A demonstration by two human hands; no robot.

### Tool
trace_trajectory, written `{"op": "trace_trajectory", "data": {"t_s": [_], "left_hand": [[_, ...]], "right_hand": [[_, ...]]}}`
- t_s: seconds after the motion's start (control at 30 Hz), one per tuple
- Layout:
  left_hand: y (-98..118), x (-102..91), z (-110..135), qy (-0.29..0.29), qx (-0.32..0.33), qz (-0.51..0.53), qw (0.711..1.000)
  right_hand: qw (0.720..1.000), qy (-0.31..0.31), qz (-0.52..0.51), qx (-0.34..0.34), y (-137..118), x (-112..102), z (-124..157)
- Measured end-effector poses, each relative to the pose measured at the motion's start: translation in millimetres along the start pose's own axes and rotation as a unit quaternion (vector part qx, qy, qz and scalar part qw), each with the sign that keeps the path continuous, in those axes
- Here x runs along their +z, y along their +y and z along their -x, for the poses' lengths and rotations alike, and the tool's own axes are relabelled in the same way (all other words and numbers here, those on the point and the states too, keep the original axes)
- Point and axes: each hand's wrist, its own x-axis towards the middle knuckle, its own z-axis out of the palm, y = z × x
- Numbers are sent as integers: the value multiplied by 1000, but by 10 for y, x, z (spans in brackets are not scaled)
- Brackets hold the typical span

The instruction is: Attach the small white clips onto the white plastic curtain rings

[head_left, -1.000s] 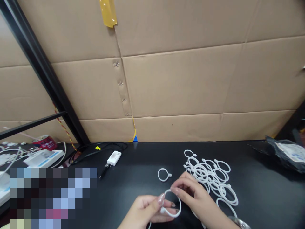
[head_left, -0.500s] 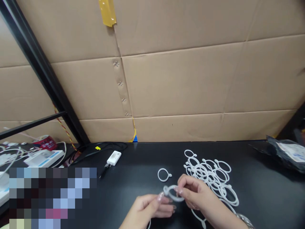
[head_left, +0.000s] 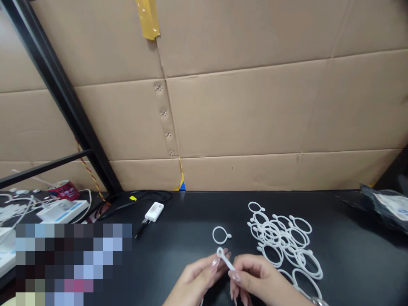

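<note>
My left hand (head_left: pixel 197 284) and my right hand (head_left: pixel 258 282) meet at the bottom middle of the view, both pinching one white plastic ring (head_left: pixel 225 259) seen edge-on, its small end loop sticking up toward the far side. A single closed white ring (head_left: pixel 220 235) lies on the black table (head_left: pixel 191 225) just beyond my fingers. A pile of several white rings (head_left: pixel 283 242) lies to the right of my right hand.
A white charger plug (head_left: pixel 154 211) with a black cable lies left of centre. A white power strip (head_left: pixel 62 209) and a red can (head_left: pixel 65 189) sit at far left by a black metal frame (head_left: pixel 63 102). A dark plastic bag (head_left: pixel 387 208) lies at right. Cardboard wall behind.
The ring in my hands has been turned from lying open and flat to edge-on, and both hands have dropped lower and drawn closer together.
</note>
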Motion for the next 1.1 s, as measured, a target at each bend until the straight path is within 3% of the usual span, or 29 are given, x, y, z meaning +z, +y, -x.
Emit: {"op": "trace_trajectory", "data": {"t_s": [0.3, 0.6, 1.1], "left_hand": [[-76, -100, -1, -7, 17, -92, 996], [84, 19, 24, -23, 11, -107, 994], [30, -12, 35, -80, 50, -120, 988]], "right_hand": [[1000, 28, 12, -3, -5, 54, 31], [1000, -8, 7, 7, 2, 50, 25], [998, 64, -3, -1, 69, 61, 9]]}}
